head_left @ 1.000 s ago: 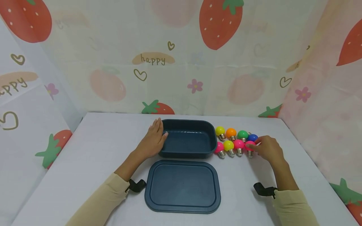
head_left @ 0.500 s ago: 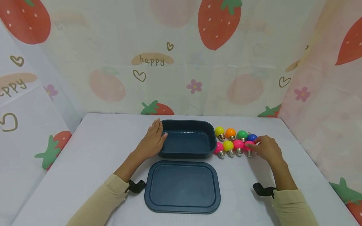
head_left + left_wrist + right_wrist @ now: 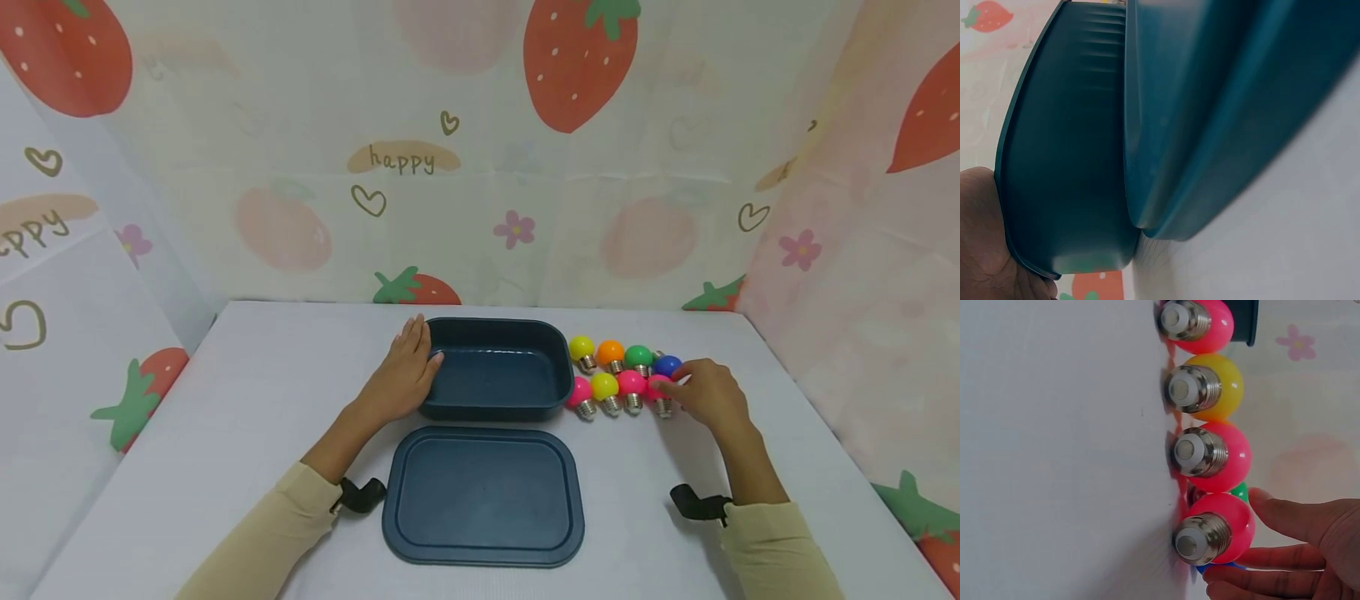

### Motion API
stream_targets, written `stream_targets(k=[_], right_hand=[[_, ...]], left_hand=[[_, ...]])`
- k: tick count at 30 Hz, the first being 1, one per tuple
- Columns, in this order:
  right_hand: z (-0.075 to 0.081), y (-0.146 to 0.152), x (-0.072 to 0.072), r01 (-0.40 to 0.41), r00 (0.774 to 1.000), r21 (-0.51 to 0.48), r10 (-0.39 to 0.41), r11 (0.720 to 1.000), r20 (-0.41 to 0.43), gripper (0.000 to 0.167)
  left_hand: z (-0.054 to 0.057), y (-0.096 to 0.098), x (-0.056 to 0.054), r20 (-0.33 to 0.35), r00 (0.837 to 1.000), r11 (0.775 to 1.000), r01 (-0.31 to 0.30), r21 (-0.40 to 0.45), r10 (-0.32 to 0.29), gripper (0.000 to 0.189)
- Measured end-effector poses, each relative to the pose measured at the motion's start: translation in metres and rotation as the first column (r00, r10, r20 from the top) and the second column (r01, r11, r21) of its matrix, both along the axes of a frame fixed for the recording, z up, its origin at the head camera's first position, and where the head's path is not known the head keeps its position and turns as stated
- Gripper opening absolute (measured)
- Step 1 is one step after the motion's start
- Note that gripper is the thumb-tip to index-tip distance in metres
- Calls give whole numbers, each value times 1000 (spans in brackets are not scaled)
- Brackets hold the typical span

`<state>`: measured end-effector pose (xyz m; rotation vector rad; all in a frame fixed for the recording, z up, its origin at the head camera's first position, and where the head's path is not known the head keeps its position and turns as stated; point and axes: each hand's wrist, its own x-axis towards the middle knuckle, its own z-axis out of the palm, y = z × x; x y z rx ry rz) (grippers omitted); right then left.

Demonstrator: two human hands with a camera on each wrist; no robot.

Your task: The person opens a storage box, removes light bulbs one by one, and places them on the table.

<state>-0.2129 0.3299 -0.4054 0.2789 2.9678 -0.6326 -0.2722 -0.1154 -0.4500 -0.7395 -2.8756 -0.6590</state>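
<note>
My left hand [image 3: 401, 371] rests against the left end of the dark blue rectangular box [image 3: 498, 413], fingers straight along the wall and thumb near the rim. Right of the box, several round coloured light bulbs with metal screw bases lie in two rows. My right hand [image 3: 708, 392] has its thumb and index finger on opposite sides of the rightmost pink light bulb [image 3: 1236, 525] of the front row. Other fingers lie by the blue light bulb [image 3: 667, 366] behind it, which is mostly hidden in the right wrist view. The green light bulb [image 3: 639, 356] is beside the blue one.
The flat dark blue lid [image 3: 483, 500] lies on the white table [image 3: 637, 533] in front of the box. A yellow bulb [image 3: 581, 347] and an orange bulb [image 3: 611, 352] lie in the back row. Strawberry-printed sheets [image 3: 480, 242] stand around the table.
The green light bulb has shifted slightly left, and the blue one and the rightmost pink one very slightly. Both hands keep nearly the same positions; the head view has drifted a little.
</note>
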Motion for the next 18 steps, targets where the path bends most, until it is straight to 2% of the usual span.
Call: stream_targets(k=[10,14,18], right_hand=[[7,-4,3,16,999,13,-15,1000,-40,53],[12,-6,5,10,998,13,-9,1000,-60,50],[16,-9,6,-1,996,16,3,1000,-93,55]], left_hand=[[1,0,0,10,1000,1000,0,5,0,66],[3,-1,0,28,1000,1000,6,13,-7,67],[2,-3,-3,57,998,999,20,25,-22,67]])
